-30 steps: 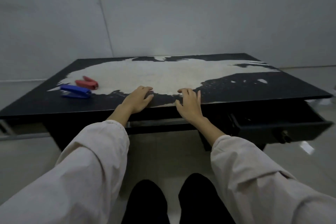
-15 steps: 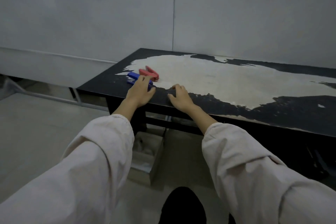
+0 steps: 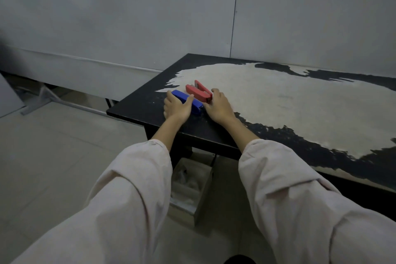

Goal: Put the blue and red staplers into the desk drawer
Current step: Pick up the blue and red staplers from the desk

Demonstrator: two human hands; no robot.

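The blue stapler (image 3: pixel 196 106) lies near the left corner of the worn black desk (image 3: pixel 137 105). My left hand (image 3: pixel 176 107) is over it, fingers on its left side and thumb across its right side, closed around it. The red stapler (image 3: pixel 198 91), its arm hinged open, lies just behind and to the right of the blue one. Beside the red stapler's near end rests my right hand (image 3: pixel 219 105), flat on the desk with its fingertips touching or almost touching the stapler. The desk drawer is out of view.
The desk's left edge and front edge are close to both hands. An open box (image 3: pixel 192 188) sits on the floor under the desk. A metal frame (image 3: pixel 49 97) lies on the tiled floor by the grey wall at left.
My view has swung left, so the open drawer left the frame. Both hands slid left along the desk; the left hand closed over the blue stapler and the right reached the red one.
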